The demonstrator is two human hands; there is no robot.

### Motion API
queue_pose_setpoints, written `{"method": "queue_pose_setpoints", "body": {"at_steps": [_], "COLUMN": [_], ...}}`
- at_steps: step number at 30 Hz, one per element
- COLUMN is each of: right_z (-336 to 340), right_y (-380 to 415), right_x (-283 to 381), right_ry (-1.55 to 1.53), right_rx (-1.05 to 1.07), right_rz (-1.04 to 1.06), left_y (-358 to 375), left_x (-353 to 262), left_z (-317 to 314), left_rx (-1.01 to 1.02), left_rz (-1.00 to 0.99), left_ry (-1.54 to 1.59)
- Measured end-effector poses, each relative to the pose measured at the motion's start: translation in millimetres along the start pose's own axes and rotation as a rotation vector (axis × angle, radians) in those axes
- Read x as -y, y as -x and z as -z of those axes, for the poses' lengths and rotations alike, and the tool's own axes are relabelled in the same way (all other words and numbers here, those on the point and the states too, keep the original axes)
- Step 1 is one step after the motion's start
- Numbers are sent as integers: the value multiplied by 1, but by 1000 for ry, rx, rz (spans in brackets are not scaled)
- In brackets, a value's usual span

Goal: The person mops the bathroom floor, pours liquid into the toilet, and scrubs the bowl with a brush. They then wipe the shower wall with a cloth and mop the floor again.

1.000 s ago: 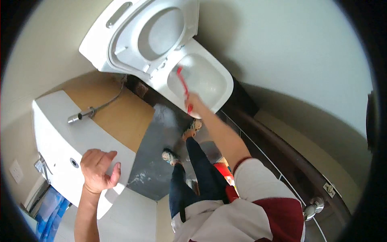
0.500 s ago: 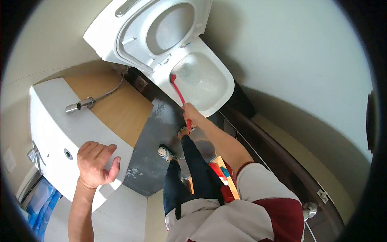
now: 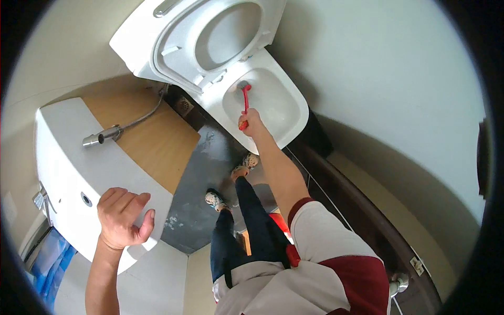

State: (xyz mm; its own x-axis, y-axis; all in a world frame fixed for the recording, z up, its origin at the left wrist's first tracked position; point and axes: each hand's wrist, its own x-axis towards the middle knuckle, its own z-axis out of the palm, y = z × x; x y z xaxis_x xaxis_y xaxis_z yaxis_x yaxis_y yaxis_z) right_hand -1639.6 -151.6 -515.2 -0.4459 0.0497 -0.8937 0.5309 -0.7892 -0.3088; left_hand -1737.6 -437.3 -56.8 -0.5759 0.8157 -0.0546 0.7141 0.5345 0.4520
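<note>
My right hand is closed round the handle of a red toilet brush. The brush's head is down inside the bowl of a white toilet, near the back of the basin. Both the lid and the seat are raised against the tank. My left hand hovers over the white washbasin, its fingers curled in and the thumb standing apart, with nothing in it.
A metal spray nozzle on a hose lies across the washbasin's edge, beside a wooden panel. The basin's tap is at the left, with blue plastic below. A floor drain lies beside the toilet.
My right hand has moved forward over the bowl, taking the brush head from the basin's left side towards its back. My left hand has barely moved.
</note>
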Motion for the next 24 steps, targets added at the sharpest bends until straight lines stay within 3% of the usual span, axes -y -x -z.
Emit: {"method": "queue_pose_setpoints", "body": {"at_steps": [1,4,6,9,11,14,17,19,20,21,24], "right_z": [-15,-21,-19,12,49,46,108,136,144,173,124], "right_y": [16,88,87,7,-5,88,163,184,147,109,109], "right_x": [9,-17,-5,32,-16,-21,45,89,83,61,4], "right_ry": [-98,112,120,-30,649,1472,2003,2089,2100,2108,1923], "right_rx": [40,-20,20,62,450,-149,-121,-207,-127,-54,-145], "right_rz": [7,-113,-85,-24,655,164,75,-35,-5,-7,80], "left_y": [-2,-2,-3,-1,-3,2,8,12,10,11,18], "left_x": [1,-1,-2,-1,1,1,5,10,18,24,25], "left_z": [3,5,5,3,5,6,2,-3,-3,-4,-12], "left_rx": [16,58,66,37,42,84,60,-6,-28,-37,-18], "left_rz": [-1,9,14,23,10,22,57,63,48,31,28], "left_ry": [-18,-23,-24,-2,-16,-20,15,46,8,-9,1]}}
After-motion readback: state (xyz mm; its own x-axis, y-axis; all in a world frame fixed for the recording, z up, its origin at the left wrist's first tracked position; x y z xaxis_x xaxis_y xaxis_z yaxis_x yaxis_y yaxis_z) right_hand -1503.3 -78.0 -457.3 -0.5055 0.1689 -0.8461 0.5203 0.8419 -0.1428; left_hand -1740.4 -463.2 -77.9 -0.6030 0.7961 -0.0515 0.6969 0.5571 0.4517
